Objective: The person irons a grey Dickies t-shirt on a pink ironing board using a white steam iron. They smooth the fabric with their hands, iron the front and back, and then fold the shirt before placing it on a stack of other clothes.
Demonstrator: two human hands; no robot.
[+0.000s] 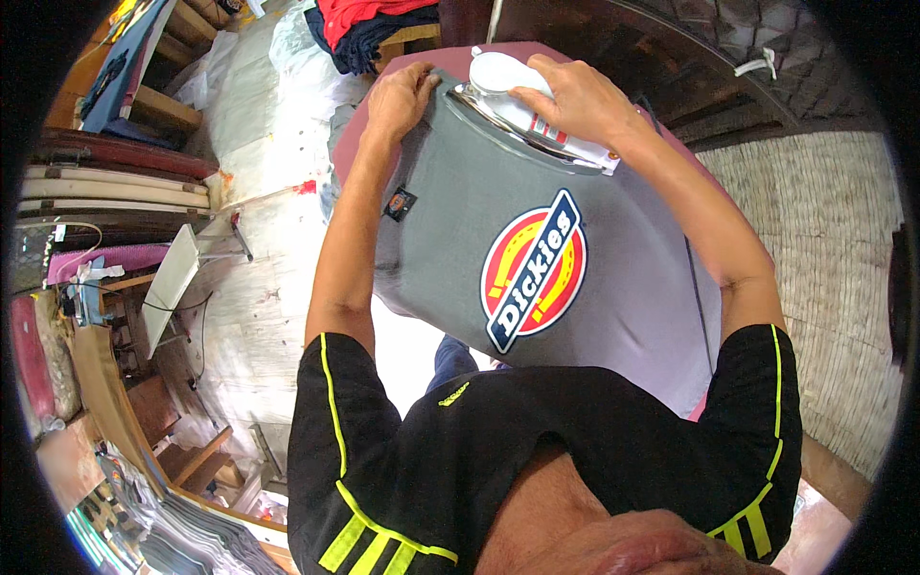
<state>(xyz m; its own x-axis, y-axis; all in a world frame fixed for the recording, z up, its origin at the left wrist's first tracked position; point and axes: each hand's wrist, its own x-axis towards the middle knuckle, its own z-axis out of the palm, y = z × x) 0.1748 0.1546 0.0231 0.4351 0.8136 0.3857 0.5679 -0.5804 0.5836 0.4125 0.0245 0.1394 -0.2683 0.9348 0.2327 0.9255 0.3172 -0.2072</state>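
Observation:
A grey garment (436, 259) lies spread over a board in front of me, with a big round red, yellow and blue printed emblem (534, 271) and a small dark patch (400, 203) on it. My right hand (586, 103) is wrapped round a white and silver clothes iron (510, 75), which rests on the garment's far edge; part of it is hidden by the fingers. At the far left corner of the cloth, my left hand (398, 101) has its fingers closed on the edge, left of the iron.
The board's dark pink cover (350, 144) shows round the cloth. Beyond it is a pile of red and dark folded clothes (374, 24). To the left stand a small white table (172, 287) and stacked boards (115, 187); a woven mat (805, 249) lies right.

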